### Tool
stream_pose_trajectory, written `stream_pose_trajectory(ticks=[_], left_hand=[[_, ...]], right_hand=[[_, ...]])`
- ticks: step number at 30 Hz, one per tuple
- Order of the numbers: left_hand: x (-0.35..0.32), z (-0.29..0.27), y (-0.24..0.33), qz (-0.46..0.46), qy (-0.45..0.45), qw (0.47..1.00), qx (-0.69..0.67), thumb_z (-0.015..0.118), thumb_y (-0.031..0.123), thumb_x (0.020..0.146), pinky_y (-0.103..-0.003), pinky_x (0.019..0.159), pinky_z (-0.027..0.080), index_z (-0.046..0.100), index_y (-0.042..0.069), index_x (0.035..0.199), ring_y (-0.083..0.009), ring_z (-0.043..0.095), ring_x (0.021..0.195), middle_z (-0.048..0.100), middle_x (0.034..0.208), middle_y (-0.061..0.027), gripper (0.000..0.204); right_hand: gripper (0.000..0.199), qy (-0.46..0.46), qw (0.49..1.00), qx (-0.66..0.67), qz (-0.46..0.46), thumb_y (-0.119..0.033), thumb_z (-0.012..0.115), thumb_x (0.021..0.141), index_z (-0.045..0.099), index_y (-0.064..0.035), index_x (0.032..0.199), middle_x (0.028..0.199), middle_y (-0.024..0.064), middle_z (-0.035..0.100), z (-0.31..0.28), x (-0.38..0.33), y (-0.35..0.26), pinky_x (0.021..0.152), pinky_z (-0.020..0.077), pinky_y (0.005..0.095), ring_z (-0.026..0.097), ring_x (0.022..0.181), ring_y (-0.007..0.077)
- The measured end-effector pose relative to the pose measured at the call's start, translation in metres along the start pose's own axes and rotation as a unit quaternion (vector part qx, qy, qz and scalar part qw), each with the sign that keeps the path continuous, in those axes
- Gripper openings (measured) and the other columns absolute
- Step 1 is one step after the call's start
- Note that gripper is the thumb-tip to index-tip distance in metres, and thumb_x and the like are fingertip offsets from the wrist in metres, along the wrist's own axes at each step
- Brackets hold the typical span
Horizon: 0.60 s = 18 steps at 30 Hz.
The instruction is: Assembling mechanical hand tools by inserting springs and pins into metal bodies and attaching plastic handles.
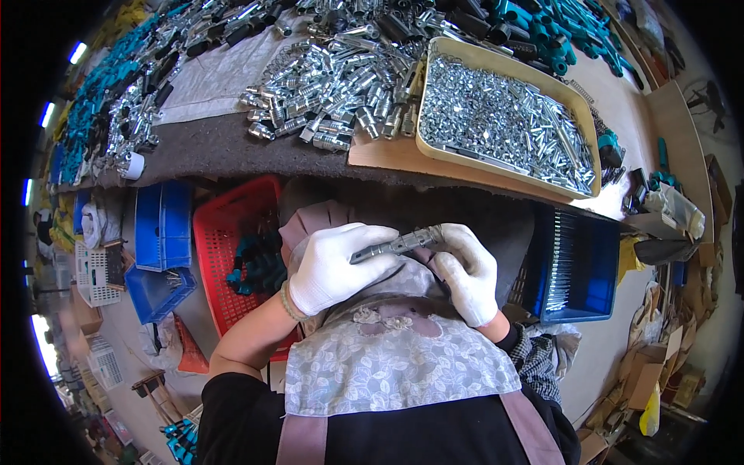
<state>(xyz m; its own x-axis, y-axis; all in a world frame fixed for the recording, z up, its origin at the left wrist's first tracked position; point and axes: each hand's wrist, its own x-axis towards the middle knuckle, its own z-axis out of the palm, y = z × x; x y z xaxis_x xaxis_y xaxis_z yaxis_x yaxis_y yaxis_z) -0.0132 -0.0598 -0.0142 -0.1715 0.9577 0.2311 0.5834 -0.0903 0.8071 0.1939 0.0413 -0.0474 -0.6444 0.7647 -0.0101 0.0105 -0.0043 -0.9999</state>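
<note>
Above my lap, both gloved hands hold a slim grey metal cylinder with stepped bands along it; its exact kind I cannot make out. My left hand wraps its left part, thumb below and fingers over the top. The cylinder's right end sits between the thumb and curled fingers of my right hand, which partly hide it. Beyond my hands, on the bench, lies a heap of shiny metal fittings. Right of that heap stands a cream tray filled with small silver nuts and pins.
The bench edge curves across in front of me. Below it stand a red basket with teal parts, blue bins at left, and a blue crate holding thin rods at right. Teal tool parts lie at the far right.
</note>
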Motion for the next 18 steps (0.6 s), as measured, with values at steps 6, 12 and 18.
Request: stream_pose_trajectory(ticks=[6, 12, 18], left_hand=[[-0.004, 0.001, -0.002, 0.046, 0.027, 0.998, 0.045, 0.078, 0.015, 0.079, -0.035, 0.062, 0.054, 0.072, 0.006, 0.102, -0.0278, 0.069, 0.071, 0.069, 0.085, -0.01, 0.025], [0.006, -0.001, -0.003, 0.08, 0.001, 0.995, 0.065, 0.077, 0.014, 0.079, -0.036, 0.063, 0.053, 0.072, 0.007, 0.103, -0.0283, 0.068, 0.07, 0.069, 0.086, -0.0099, 0.025], [0.018, -0.001, 0.002, 0.071, -0.015, 0.997, 0.024, 0.079, 0.007, 0.076, -0.035, 0.065, 0.054, 0.072, 0.002, 0.102, -0.0297, 0.069, 0.072, 0.069, 0.086, -0.0149, 0.027]], right_hand=[[0.034, -0.02, 0.999, 0.005, 0.045, 0.0, 0.062, 0.087, 0.063, 0.0049, 0.121, 0.116, 0.0136, 0.062, 0.0, -0.003, -0.011, 0.091, 0.0496, 0.0293, 0.063, 0.104, 0.0203], [0.034, -0.041, 0.994, -0.006, 0.098, -0.002, 0.06, 0.09, 0.063, 0.0048, 0.123, 0.114, 0.0133, 0.064, -0.01, -0.001, -0.013, 0.093, 0.049, 0.0295, 0.064, 0.107, 0.0211], [0.031, -0.118, 0.988, -0.103, -0.016, -0.006, 0.061, 0.09, 0.066, 0.0008, 0.119, 0.112, 0.0138, 0.065, -0.05, 0.023, -0.039, 0.091, 0.0503, 0.0317, 0.064, 0.103, 0.0235]])
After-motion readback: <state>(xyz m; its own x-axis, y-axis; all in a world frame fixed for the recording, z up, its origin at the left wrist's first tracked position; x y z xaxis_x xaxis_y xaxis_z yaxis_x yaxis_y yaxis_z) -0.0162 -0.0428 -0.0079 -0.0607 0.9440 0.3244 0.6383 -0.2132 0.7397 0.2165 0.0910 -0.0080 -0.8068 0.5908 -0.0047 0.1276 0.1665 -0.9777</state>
